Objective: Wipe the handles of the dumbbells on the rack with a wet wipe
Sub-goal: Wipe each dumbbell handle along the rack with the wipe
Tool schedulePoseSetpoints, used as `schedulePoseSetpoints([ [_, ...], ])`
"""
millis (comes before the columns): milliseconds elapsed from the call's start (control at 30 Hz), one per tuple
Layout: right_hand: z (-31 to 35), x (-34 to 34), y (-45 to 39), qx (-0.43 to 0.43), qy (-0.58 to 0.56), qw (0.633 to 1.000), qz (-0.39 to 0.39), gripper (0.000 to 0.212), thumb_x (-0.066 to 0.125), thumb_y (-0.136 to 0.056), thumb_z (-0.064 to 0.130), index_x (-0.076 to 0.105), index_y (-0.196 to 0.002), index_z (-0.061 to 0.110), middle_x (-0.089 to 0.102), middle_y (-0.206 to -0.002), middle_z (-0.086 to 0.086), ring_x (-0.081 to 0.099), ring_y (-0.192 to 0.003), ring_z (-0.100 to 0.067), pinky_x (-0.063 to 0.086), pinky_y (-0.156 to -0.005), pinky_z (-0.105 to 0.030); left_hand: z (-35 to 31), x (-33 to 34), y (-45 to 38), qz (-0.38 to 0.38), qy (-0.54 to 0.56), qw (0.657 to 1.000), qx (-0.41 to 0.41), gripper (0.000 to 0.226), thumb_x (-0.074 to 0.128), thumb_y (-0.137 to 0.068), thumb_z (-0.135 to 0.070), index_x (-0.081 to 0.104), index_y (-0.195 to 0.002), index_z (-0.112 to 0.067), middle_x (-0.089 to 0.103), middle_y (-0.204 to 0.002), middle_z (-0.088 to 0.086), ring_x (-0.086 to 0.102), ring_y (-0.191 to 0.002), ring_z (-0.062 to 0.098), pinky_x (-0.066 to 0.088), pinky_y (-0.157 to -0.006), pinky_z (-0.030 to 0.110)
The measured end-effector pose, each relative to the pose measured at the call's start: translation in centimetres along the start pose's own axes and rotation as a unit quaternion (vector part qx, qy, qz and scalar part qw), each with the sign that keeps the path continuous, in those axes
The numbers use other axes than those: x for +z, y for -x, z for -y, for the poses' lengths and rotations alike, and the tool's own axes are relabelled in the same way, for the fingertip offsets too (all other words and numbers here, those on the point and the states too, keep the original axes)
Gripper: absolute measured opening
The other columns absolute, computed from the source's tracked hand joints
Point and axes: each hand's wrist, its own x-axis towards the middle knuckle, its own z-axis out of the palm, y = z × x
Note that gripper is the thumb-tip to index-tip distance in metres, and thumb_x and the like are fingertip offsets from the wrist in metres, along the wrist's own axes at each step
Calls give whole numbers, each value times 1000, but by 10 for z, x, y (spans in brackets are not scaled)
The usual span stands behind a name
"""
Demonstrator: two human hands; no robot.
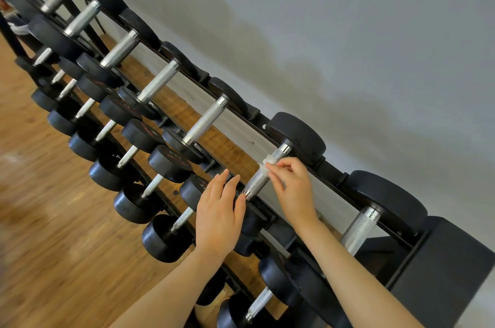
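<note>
Right hand (293, 188) pinches the wipe (269, 163) on a top-rack (332, 175) handle (258, 181); left hand (218, 210) open, fingers straight, on the near weight.

Black dumbbells (297, 135), white wipe (270, 163)

I see plain pale grey wall (348, 19) filling upper right, soft uneven shadows smeared along it. Floor (40, 207) is warm brown wood planks, grain visible, lower left part blurred. Light looks diffuse, no hard highlights. Dark boxy block (442, 274) stands at lower right against wall.
</note>
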Motion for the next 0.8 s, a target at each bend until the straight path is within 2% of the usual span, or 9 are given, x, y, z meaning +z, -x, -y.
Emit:
schedulePoseSetpoints([
  [67,4,6,10,1,-31,999,34,33,52,-96,37,68,-112,12,53,-102,10,50,-94,-5,47,-75,-15,0,0,0,-4,-2,1000,1,53,28,-101,-46,51,-141,-21,41,-153,1,33,-144,22,23,-114,38],
  [167,5,7,5,108,-95,989,41,51,43,-93,61,67,-102,17,52,-94,22,51,-87,6,40,-75,-8,-1,-1,0,1,2,1000,-2,50,34,-100,-43,51,-142,-21,39,-154,0,32,-144,22,23,-115,39],
  [233,2,5,-2,156,-114,981,25,48,48,-91,61,65,-99,17,55,-90,19,54,-83,6,42,-73,-8,0,-1,0,5,2,1000,-3,49,34,-101,-42,50,-142,-21,38,-154,0,31,-145,21,23,-116,40],
  [333,3,5,0,133,-87,987,40,54,43,-92,63,65,-103,15,51,-91,21,52,-84,6,41,-73,-8,0,0,0,4,1,1000,-1,52,30,-99,-44,50,-142,-21,39,-154,0,32,-144,21,23,-116,39],
  [400,0,6,6,87,-100,989,67,42,48,-94,52,62,-105,14,52,-95,11,53,-87,-2,44,-73,-11,-1,0,-1,0,1,1000,-1,54,27,-100,-47,50,-142,-21,39,-154,0,32,-144,21,25,-115,40],
  [500,-1,2,1,119,-176,975,69,14,63,-93,34,60,-97,20,55,-93,1,56,-84,-12,49,-68,-17,-1,0,-1,-6,1,1000,0,61,21,-97,-51,51,-141,-21,41,-153,0,34,-143,21,26,-115,40],
  [600,-4,1,-2,76,-109,991,21,15,62,-93,27,63,-100,14,55,-95,7,55,-86,-11,49,-69,-16,0,2,0,-10,2,1000,3,56,25,-99,-48,52,-140,-21,43,-152,0,35,-142,21,26,-114,39],
  [667,-4,8,6,19,-81,996,40,20,60,-94,26,64,-103,9,54,-97,5,52,-87,-11,47,-70,-15,1,3,-1,-8,3,1000,1,51,31,-101,-44,52,-140,-20,42,-152,0,35,-142,21,27,-115,40],
  [800,-1,9,11,15,-84,995,56,16,60,-94,26,62,-102,13,55,-95,4,52,-87,-9,48,-69,-18,1,2,-1,-6,-1,1000,1,58,23,-98,-50,51,-141,-22,41,-152,-1,34,-143,20,26,-115,40],
])
